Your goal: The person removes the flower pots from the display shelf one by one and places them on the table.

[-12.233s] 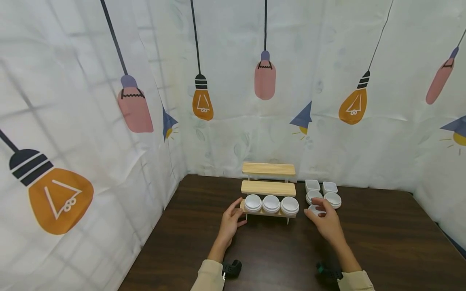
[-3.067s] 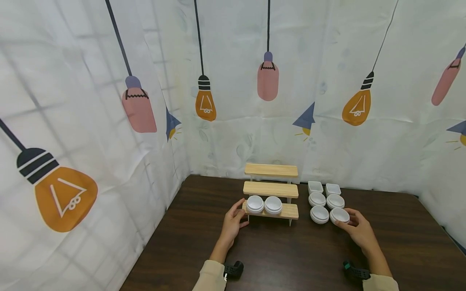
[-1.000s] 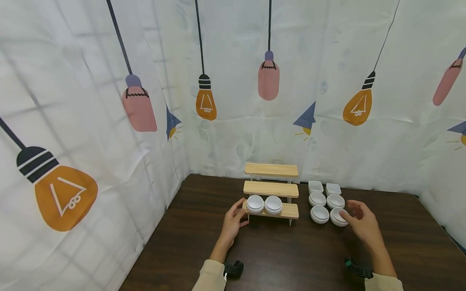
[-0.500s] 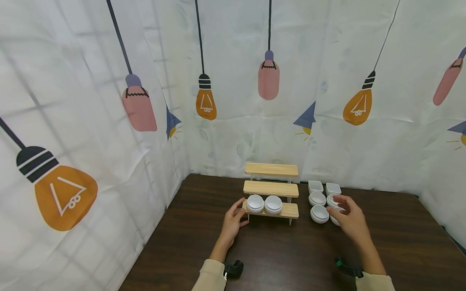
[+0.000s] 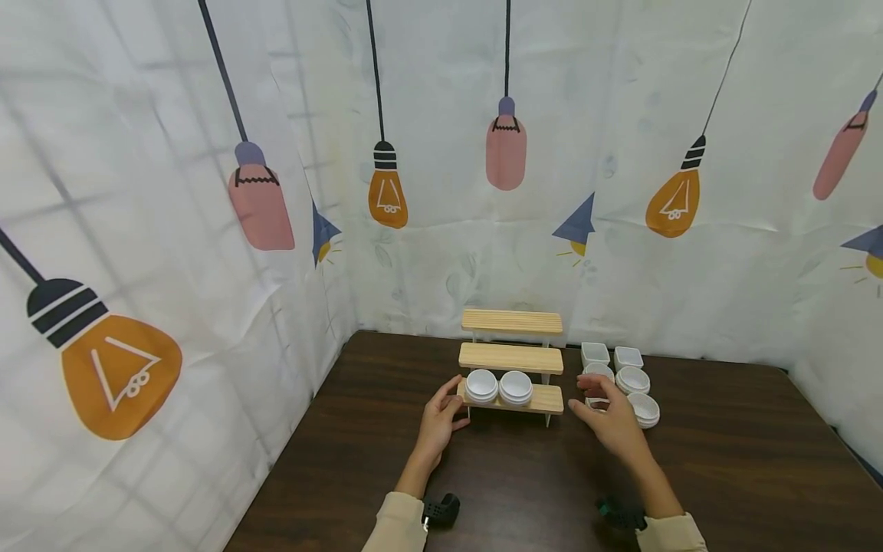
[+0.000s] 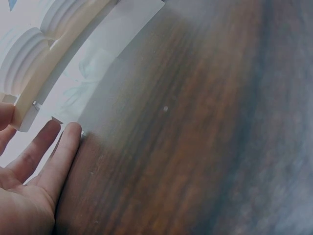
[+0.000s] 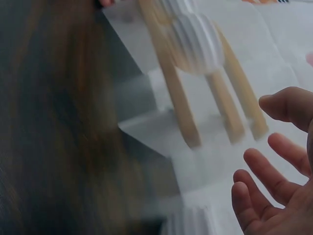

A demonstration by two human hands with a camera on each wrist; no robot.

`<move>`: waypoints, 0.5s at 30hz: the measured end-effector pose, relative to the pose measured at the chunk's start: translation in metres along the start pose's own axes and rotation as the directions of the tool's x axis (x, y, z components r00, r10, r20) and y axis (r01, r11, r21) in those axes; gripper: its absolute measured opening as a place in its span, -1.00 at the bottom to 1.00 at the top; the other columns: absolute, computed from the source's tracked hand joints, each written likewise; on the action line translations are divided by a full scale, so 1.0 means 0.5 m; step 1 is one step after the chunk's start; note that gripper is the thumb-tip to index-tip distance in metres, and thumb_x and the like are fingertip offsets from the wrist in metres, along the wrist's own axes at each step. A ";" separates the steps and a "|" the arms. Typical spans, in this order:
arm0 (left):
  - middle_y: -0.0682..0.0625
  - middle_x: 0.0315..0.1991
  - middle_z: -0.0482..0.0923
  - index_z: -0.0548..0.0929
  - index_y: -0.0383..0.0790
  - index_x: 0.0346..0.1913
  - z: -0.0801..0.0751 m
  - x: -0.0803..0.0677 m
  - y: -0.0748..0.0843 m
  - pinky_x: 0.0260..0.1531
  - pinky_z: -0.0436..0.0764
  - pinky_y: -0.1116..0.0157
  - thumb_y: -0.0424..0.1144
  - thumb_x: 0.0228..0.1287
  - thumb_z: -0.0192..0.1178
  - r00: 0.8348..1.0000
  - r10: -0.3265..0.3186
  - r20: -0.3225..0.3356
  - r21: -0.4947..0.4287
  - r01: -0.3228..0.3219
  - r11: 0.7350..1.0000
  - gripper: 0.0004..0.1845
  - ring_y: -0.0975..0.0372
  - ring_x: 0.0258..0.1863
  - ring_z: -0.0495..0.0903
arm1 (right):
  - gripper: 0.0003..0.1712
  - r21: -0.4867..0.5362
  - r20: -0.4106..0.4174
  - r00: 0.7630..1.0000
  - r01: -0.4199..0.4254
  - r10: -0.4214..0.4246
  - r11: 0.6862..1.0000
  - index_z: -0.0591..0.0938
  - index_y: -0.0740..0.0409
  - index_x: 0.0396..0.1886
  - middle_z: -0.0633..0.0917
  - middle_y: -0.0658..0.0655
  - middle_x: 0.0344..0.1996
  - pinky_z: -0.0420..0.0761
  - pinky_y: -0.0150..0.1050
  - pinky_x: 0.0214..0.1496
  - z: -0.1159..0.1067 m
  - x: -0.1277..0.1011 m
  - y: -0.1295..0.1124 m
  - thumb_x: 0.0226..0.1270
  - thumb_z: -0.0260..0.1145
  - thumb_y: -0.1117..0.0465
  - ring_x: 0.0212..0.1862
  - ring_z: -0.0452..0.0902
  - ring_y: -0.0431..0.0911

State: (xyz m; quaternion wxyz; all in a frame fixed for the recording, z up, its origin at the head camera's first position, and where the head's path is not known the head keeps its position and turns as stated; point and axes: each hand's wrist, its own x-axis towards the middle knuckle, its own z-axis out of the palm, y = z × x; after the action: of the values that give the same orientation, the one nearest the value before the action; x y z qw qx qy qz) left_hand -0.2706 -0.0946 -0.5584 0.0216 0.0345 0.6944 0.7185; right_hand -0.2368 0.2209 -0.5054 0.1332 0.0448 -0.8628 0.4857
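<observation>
A three-tier stand with pale wooden shelves stands on the table. Two round white dishes with ridged sides sit on its lowest shelf, toward the left. My left hand grips the left end of that shelf; in the left wrist view, some fingers stretch beneath it. Right of the stand, my right hand hovers with loosely bent fingers, partly covering the front-left round dish. The right wrist view shows nothing held in the right hand. Another round dish is beside that hand.
Two square white dishes stand at the back of the group right of the stand, with round dishes in front of them. A patterned white curtain hangs behind the dark wooden table.
My right hand has moved left from the front-right dish to the front-left one. The lowest shelf held three dishes in the oldest frame and holds two now. My left hand keeps its place.
</observation>
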 end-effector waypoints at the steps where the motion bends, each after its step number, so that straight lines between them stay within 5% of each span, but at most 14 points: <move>1: -0.20 0.07 0.57 0.36 -0.14 0.53 -0.001 0.000 -0.001 0.00 0.76 0.11 -0.23 0.63 0.00 1.000 0.003 0.000 0.001 -0.003 1.000 -0.50 0.10 0.03 0.60 | -0.50 0.005 0.008 1.000 0.009 -0.009 1.000 0.54 0.26 0.24 0.65 0.30 0.15 0.63 -0.09 0.12 0.010 0.000 -0.002 0.37 0.42 0.22 0.11 0.55 0.05; 15: -0.21 0.06 0.57 0.38 -0.11 0.52 -0.001 -0.004 0.000 0.00 0.76 0.07 -0.23 0.62 0.00 1.000 0.007 0.003 -0.001 -0.007 1.000 -0.51 0.01 0.07 0.59 | -0.42 0.053 0.038 0.999 -0.004 0.002 0.999 0.53 0.18 0.27 0.68 0.23 0.13 0.63 -0.24 0.09 0.075 -0.016 -0.021 0.30 0.49 0.21 0.15 0.59 0.09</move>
State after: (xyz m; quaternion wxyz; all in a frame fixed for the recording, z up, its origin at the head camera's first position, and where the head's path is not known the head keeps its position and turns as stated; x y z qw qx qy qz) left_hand -0.2686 -0.0952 -0.5584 0.0199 0.0381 0.6938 0.7189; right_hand -0.2339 0.1831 -0.5173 0.1149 0.0560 -0.8520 0.5077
